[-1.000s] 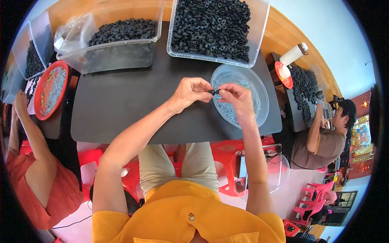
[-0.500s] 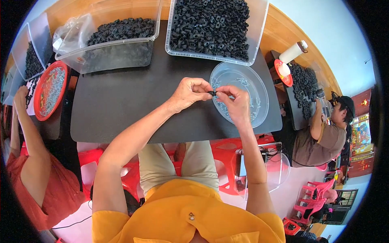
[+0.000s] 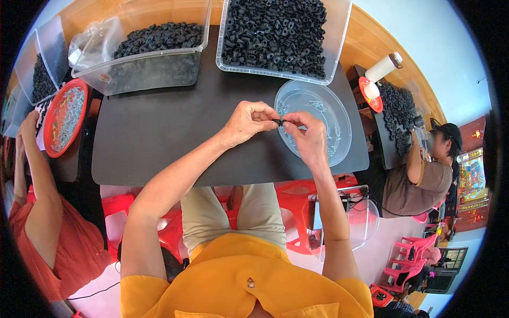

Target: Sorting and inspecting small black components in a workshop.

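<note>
Over the near left rim of a round clear tub (image 3: 343,139), my two hands meet at a small black plastic part (image 3: 278,122). My left hand (image 3: 249,122) is closed, pinching it between thumb and fingers from the left. My right hand (image 3: 308,133) is closed too, its thumb and fingertips pressed to the part's right side. Whether the right fingers also hold a small metal piece cannot be made out. Small silvery metal pieces (image 3: 317,106) lie scattered on the tub's bottom.
Behind the tub stands a clear bin (image 3: 339,58) heaped with black parts. Another clear bin (image 3: 154,56) of black parts is at the back left. A red tray (image 3: 49,130) of metal pieces lies left, beside a person in red (image 3: 63,249). A co-worker (image 3: 421,185) sits at right.
My hands stay almost in place, still pinching the black part. At the left, the neighbouring person's hands and arms have shifted slightly.
</note>
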